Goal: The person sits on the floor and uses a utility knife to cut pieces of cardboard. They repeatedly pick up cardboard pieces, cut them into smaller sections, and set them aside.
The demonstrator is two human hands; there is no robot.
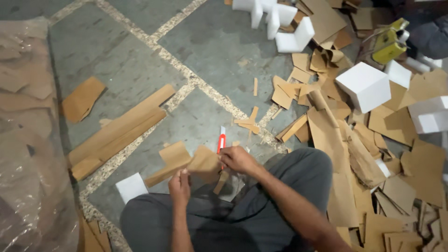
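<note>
Right hand (pixel 238 159) grips the orange cutter (pixel 221 141) — blade pointing away; left hand (pixel 179 185) apparently pinches the cardboard piece (pixel 186 164) — bare floor (pixel 205 116) beyond.

A: Where did the cutter (pixel 221 140) lie?
B: On the floor (pixel 140 42), just beyond the right hand (pixel 238 159), which touched the card (pixel 186 163) that the left hand (pixel 179 185) held from below.
A: And around them?
B: Long boards (pixel 119 133) lay left, a foam block (pixel 131 187) near the left knee, scrap heap (pixel 364 154) right.
</note>
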